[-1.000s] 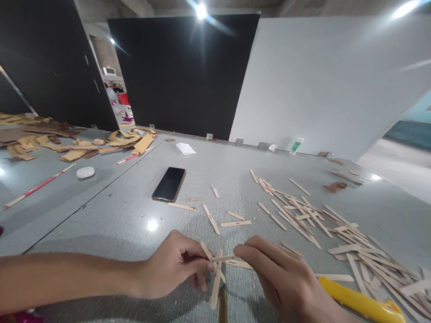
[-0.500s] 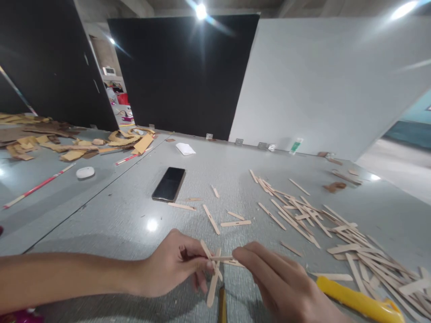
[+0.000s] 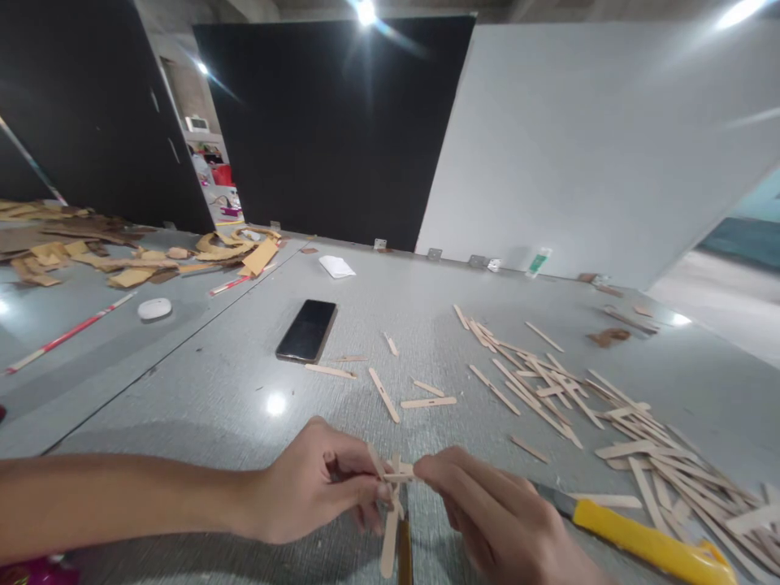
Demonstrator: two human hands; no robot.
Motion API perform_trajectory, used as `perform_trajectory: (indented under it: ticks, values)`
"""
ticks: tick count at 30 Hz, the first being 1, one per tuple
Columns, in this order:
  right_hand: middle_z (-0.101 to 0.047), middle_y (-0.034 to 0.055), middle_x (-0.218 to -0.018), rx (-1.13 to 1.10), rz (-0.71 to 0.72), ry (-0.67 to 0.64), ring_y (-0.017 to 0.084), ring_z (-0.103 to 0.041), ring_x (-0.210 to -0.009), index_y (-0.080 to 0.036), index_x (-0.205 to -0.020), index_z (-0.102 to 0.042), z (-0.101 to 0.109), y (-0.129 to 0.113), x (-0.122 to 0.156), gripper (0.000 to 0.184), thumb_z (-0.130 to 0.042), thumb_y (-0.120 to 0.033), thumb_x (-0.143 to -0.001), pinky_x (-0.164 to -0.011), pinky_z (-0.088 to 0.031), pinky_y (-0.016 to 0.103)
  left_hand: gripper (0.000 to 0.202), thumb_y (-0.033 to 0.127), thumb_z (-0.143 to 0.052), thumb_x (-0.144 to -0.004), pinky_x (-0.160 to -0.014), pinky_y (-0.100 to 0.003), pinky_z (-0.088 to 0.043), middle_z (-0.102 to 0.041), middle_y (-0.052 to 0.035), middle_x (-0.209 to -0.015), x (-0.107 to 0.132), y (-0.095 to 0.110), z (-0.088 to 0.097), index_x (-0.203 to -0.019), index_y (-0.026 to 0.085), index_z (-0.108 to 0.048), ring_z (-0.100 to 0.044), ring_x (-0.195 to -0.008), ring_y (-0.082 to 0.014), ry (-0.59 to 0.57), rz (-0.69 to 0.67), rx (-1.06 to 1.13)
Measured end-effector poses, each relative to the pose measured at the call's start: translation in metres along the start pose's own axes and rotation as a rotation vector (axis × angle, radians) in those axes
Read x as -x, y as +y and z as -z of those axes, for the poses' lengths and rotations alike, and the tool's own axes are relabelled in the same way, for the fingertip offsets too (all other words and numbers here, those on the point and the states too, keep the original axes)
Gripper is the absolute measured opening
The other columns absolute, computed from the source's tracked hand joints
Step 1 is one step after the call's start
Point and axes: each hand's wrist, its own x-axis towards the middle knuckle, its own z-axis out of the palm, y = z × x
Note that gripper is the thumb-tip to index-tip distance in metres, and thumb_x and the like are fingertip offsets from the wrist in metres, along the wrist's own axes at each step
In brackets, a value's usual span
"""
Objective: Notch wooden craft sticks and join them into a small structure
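1. Table (image 3: 213,390): spreads beneath both hands' fingers, its near edge cut off.
2. Stick heap (image 3: 627,449): right of the right fingers, cut off at the frame's edge.
3. Left hand (image 3: 317,479): thumb and fingers pinch the crossed sticks (image 3: 393,512), whose joint is partly hidden.
4. Right hand (image 3: 500,504): fingers together at the sticks' right ends; thumb hidden, so I cannot tell whether they clamp.
5. Yellow knife (image 3: 646,536): right of those fingers, blade partly hidden.

Bright lt: round white ceiling lamp (image 3: 366,11) w/ streaky flare, elongated white lamp (image 3: 740,12) upper R. Glare spot on smooth grey counter (image 3: 213,390), soft shadow under bare left hand (image 3: 317,479). Wide-angle stretch at edges; held pale flat wooden sticks (image 3: 389,546) slightly blurry.
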Motion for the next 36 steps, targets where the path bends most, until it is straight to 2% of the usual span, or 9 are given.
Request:
perform_trajectory:
  ticks: [4,13,21,24,28,30,33,36]
  values:
    - [-0.075,0.0071,-0.098,-0.073,0.011,-0.073,0.018,-0.073,-0.080,-0.019,-0.122,-0.063,-0.005,-0.005,-0.004,0.039,-0.038,0.000,-0.099,-0.070,-0.059,0.026,0.034,0.043,-0.073,-0.097,-0.067,-0.027,-0.062,-0.080,-0.0114,-0.079,0.001,0.001,0.001,-0.089,0.011,-0.082,-0.076,-0.066,-0.0172,-0.043,-0.025,-0.084]
    - [-0.070,0.0063,-0.094,-0.140,-0.006,-0.103,0.019,-0.067,-0.077,-0.020,-0.106,-0.061,-0.016,-0.006,-0.007,0.029,-0.036,-0.005,-0.106,-0.069,-0.055,0.029,0.034,0.043,-0.075,-0.095,-0.063,-0.023,-0.054,-0.078,-0.0095,-0.074,0.000,0.006,0.002,-0.087,0.011,-0.083,-0.067,-0.063,-0.0141,-0.052,-0.026,-0.144]
    - [-0.068,0.0048,-0.093,-0.221,-0.055,-0.088,0.018,-0.064,-0.075,-0.021,-0.108,-0.061,-0.022,-0.004,-0.007,0.028,-0.036,-0.009,-0.110,-0.068,-0.053,0.028,0.027,0.037,-0.078,-0.093,-0.061,-0.024,-0.054,-0.077,-0.0081,-0.072,0.000,0.003,0.002,-0.085,0.011,-0.082,-0.068,-0.062,-0.0147,-0.043,-0.016,-0.112]
    - [-0.067,0.0046,-0.091,-0.199,-0.034,-0.095,0.019,-0.063,-0.074,-0.021,-0.112,-0.061,-0.023,-0.004,-0.007,0.028,-0.036,-0.008,-0.109,-0.066,-0.053,0.029,0.024,0.034,-0.079,-0.092,-0.061,-0.024,-0.055,-0.076,-0.0072,-0.070,-0.001,0.003,0.002,-0.083,0.011,-0.081,-0.068,-0.061,-0.0144,-0.057,-0.041,-0.104]
    - [-0.068,0.0038,-0.094,-0.209,-0.060,-0.101,0.018,-0.067,-0.076,-0.023,-0.121,-0.060,-0.021,-0.004,-0.009,0.030,-0.037,-0.007,-0.109,-0.068,-0.056,0.028,0.026,0.035,-0.079,-0.093,-0.061,-0.023,-0.056,-0.076,-0.0059,-0.070,-0.004,0.002,0.001,-0.083,0.011,-0.080,-0.068,-0.060,-0.0128,-0.025,-0.010,-0.030]
    - [-0.070,0.0046,-0.102,-0.217,-0.081,-0.030,0.017,-0.071,-0.084,-0.025,-0.127,-0.057,-0.021,-0.004,-0.010,0.030,-0.039,-0.008,-0.109,-0.073,-0.058,0.026,0.029,0.038,-0.077,-0.095,-0.061,-0.023,-0.056,-0.076,-0.0059,-0.070,-0.006,0.001,0.001,-0.084,0.011,-0.080,-0.068,-0.061,-0.0130,-0.007,-0.007,0.011]
    - [-0.067,0.0093,-0.116,-0.144,-0.142,0.185,0.018,-0.073,-0.098,-0.023,-0.132,-0.052,-0.025,-0.003,-0.009,0.031,-0.041,-0.007,-0.107,-0.080,-0.060,0.026,0.032,0.043,-0.077,-0.095,-0.060,-0.024,-0.057,-0.076,-0.0064,-0.074,-0.009,0.000,0.003,-0.089,0.012,-0.079,-0.069,-0.062,-0.0138,0.010,-0.021,0.055]
    - [-0.066,0.0105,-0.112,-0.032,-0.183,0.263,0.018,-0.072,-0.085,-0.021,-0.125,-0.052,-0.031,0.000,-0.005,0.028,-0.040,-0.006,-0.104,-0.070,-0.060,0.026,0.035,0.047,-0.075,-0.097,-0.060,-0.025,-0.056,-0.076,-0.0079,-0.078,-0.011,0.001,0.004,-0.095,0.011,-0.077,-0.070,-0.064,-0.0145,0.004,-0.043,0.088]
